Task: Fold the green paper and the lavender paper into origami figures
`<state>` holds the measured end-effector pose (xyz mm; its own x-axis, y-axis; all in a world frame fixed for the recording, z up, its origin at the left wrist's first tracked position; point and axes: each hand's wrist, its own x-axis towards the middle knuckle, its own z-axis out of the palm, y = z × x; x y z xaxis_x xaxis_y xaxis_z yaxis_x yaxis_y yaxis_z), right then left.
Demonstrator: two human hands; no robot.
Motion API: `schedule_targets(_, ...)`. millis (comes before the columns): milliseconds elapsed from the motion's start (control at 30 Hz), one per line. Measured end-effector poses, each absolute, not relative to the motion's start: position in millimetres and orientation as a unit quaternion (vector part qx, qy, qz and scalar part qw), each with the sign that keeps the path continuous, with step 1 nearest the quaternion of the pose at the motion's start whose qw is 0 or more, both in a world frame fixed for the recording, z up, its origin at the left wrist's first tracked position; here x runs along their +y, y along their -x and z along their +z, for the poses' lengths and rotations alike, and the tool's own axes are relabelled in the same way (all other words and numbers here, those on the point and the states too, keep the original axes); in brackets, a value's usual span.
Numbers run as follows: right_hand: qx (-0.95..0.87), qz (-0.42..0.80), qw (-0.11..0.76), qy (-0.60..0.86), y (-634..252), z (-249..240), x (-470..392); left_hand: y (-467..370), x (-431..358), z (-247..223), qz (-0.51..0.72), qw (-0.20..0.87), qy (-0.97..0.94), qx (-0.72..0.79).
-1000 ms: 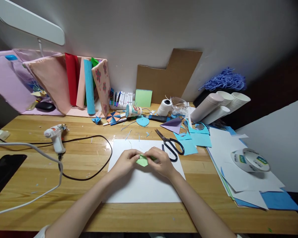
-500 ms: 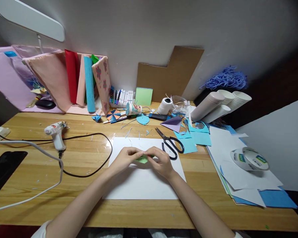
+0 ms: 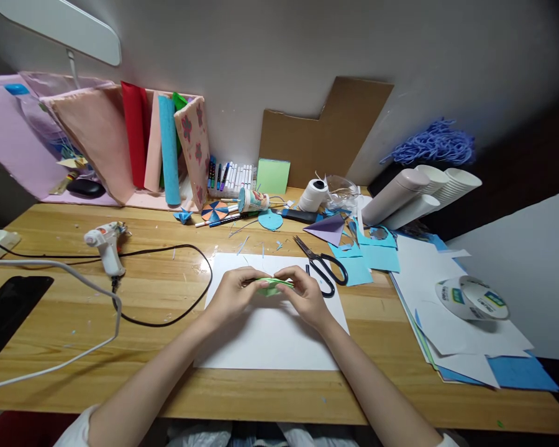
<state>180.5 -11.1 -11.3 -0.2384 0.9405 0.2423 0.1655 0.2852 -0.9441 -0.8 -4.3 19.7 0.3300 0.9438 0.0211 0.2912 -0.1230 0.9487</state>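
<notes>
A small folded piece of light green paper (image 3: pixel 271 287) is held between both hands over a white sheet of paper (image 3: pixel 270 347). My left hand (image 3: pixel 235 292) pinches its left end, thumb on the near side. On the opposite end, my right hand (image 3: pixel 305 295) grips it between thumb and fingers. Parts of the green paper are covered by the fingertips, so its full shape is hidden. Black-handled scissors (image 3: pixel 323 267) lie just beyond my right hand, partly on the white sheet, with the blades pointing away to the left.
To the left lie a glue gun (image 3: pixel 108 248) with its black cord and a dark phone (image 3: pixel 12 316). Behind are markers (image 3: pixel 235 176), a thread spool (image 3: pixel 313 195) and a purple folded paper (image 3: pixel 328 230). A tape roll (image 3: pixel 472 298) rests on stacked paper at right.
The fingers have shifted on the green paper, and more of its upper edge now shows between the hands. The view has tilted slightly, moving the scene a little.
</notes>
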Motion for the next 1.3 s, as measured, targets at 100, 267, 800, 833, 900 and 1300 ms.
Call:
schedule_targets(100,-0.620,0.464,0.467,0.427,-180,-12,-9,2,-5,20,0.355,0.427,-0.700,0.449)
schedule_targets(267,-0.581,0.491,0.469,0.449,-177,-12,-10,1,-7,20,0.365,0.363,-0.737,0.438)
schedule_targets(800,-0.670,0.341,0.487,0.445,-175,-7,-15,10,-1,15,0.263,0.179,-0.846,0.429)
schedule_targets(833,-0.670,0.343,0.484,0.445,-175,-7,-15,9,-1,15,0.262,0.169,-0.846,0.433)
schedule_targets(900,-0.660,0.360,0.482,0.449,-175,-7,-15,7,-4,15,0.269,0.170,-0.838,0.443)
schedule_targets(1300,-0.576,0.476,0.465,0.474,-174,-7,-10,-4,-2,9,0.349,0.490,-0.636,0.483)
